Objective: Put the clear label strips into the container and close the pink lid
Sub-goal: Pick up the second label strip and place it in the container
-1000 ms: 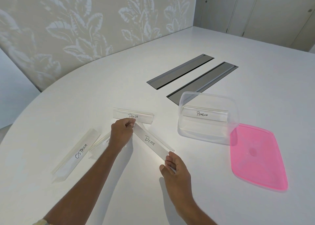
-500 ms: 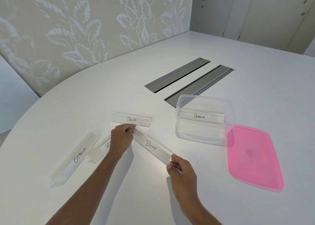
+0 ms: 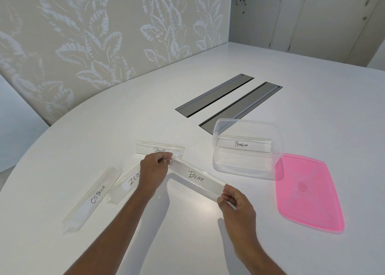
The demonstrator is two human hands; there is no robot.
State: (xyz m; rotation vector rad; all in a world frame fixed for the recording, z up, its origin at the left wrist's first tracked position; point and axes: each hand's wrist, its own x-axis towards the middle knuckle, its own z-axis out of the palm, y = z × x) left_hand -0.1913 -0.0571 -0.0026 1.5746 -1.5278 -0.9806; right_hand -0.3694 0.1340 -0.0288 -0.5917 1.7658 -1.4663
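Note:
A clear strip marked BEAR (image 3: 194, 178) is held at both ends: my left hand (image 3: 153, 170) pinches its far left end and my right hand (image 3: 236, 207) pinches its near right end. It looks slightly raised off the white table (image 3: 312, 112). The PANDA strip (image 3: 159, 148) lies just behind my left hand. ZEBRA (image 3: 125, 186) and OSTRICH (image 3: 92, 198) strips lie to the left, ZEBRA partly hidden by my left wrist. The clear container (image 3: 248, 166) stands open to the right with the PENGUIN strip (image 3: 243, 144) inside. The pink lid (image 3: 308, 191) lies flat beside it.
Two grey cable hatches (image 3: 214, 94) are set into the table behind the container. A leaf-patterned wall runs along the table's far left edge, and cupboard doors stand at the back right.
Both hands closed their pinch on the BEAR strip's ends and it has lifted a little; my right hand's fingers now wrap its near end. The view came closer.

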